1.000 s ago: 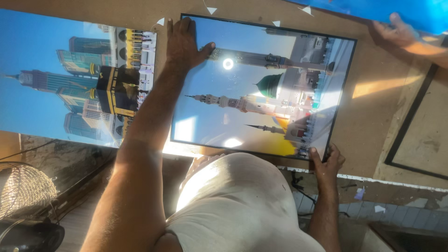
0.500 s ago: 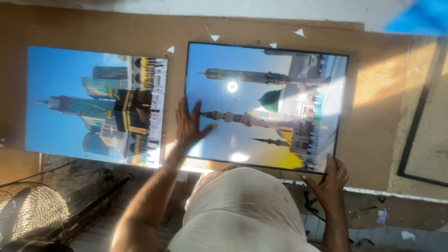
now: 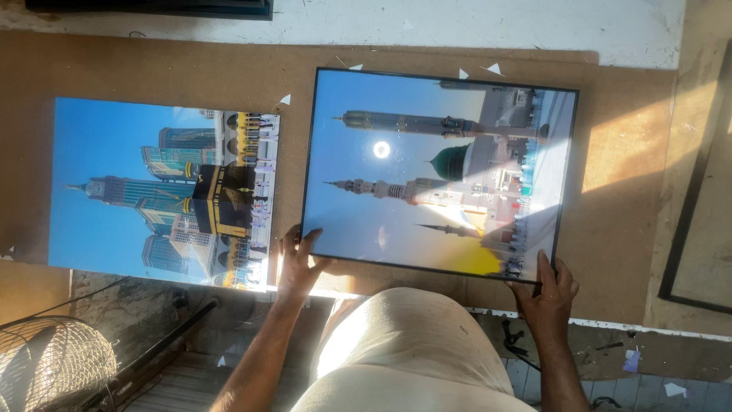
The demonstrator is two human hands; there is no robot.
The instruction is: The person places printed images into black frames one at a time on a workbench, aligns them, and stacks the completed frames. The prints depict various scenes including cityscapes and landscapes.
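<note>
The large black-framed glazed picture of minarets and a green dome (image 3: 438, 172) lies flat on the brown hardboard work surface (image 3: 625, 175), its near edge at the table's front. The left hand (image 3: 299, 263) grips the near left corner, fingers spread and curled over the frame's edge; the right hand (image 3: 549, 288) holds the near right corner, thumb on top, the other fingers tucked beneath — their spread cannot be told. Just beside it, apart, lies an unframed blue print of tall towers (image 3: 164, 191). Judgement: the piece is rigid, moderately heavy and fragile — the glossy face is slippery, so hold by the frame's edges, both hands.
</note>
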